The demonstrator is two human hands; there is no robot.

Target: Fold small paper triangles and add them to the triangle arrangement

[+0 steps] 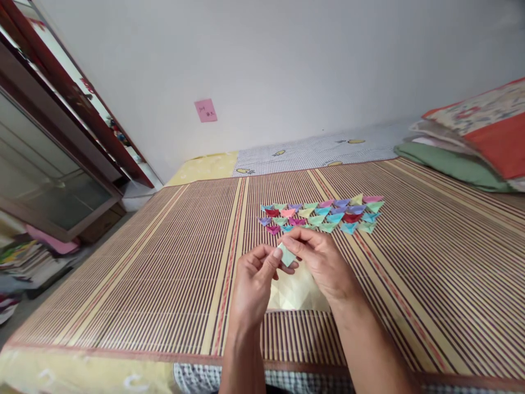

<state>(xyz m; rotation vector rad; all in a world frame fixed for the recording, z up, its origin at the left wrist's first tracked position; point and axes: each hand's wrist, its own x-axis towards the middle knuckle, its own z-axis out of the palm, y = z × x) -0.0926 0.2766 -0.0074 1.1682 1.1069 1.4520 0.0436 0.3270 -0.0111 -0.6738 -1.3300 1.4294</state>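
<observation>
A small pale green folded paper [287, 255] is held between both hands, above the striped mat. My left hand [256, 276] pinches its left corner between thumb and fingers. On the other side, my right hand [322, 260] grips its upper right edge with thumb and forefinger. Rows of small folded paper boats [322, 211] in many colours lie on the mat just beyond my hands. Under my hands rests a shiny cream-coloured sheet [296, 290], partly hidden by them.
The striped mat [164, 273] covers a bed. Folded bedding and a red patterned pillow [498, 128] lie at the back right. A pink note [205, 110] is on the wall. At the left stand a glass-panelled door [45, 158] and stacked papers [28, 262].
</observation>
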